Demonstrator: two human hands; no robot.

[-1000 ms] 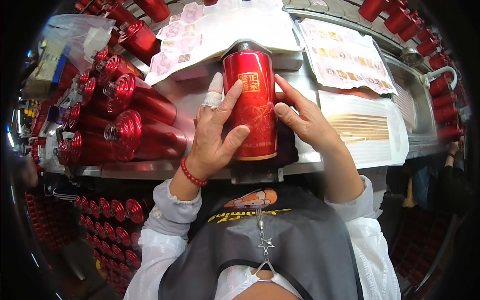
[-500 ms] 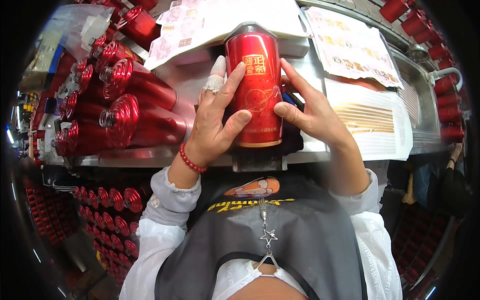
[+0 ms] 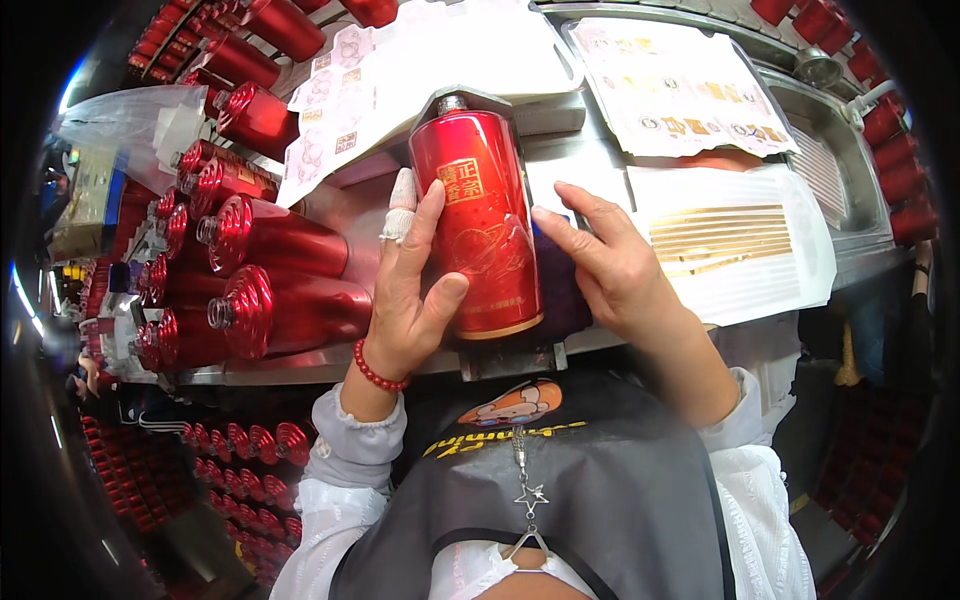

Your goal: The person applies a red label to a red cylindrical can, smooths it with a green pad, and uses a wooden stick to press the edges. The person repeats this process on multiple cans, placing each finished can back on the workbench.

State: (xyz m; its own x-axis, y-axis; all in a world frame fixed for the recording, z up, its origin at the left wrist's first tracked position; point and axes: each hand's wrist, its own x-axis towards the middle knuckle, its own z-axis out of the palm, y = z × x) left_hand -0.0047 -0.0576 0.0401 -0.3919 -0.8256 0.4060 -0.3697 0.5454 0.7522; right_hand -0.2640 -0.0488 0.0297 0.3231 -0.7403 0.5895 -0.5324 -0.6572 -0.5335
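A glossy red bottle [image 3: 488, 215] with gold decoration lies in a dark cradle [image 3: 515, 362], its neck toward the far side. Against the bottle's left side rests my left hand [image 3: 405, 270], thumb and index finger on its surface. One finger of that hand has a white wrap and stands off the bottle. To the right, my right hand [image 3: 615, 265] hovers with fingers spread and holds nothing; its fingertips are close to the bottle's edge. Part of the cradle is hidden under the bottle.
Several red bottles [image 3: 290, 310] lie at the left. Printed label sheets [image 3: 410, 90] spread across the back, with another sheet [image 3: 680, 90] farther right. Gold strips [image 3: 725, 240] lie on white backing paper at the right. A metal sink [image 3: 860, 190] stands beyond.
My right hand has come away from the bottle, while the left stays against it. The view has shifted and tilted, so the bottle now appears lower and farther left.
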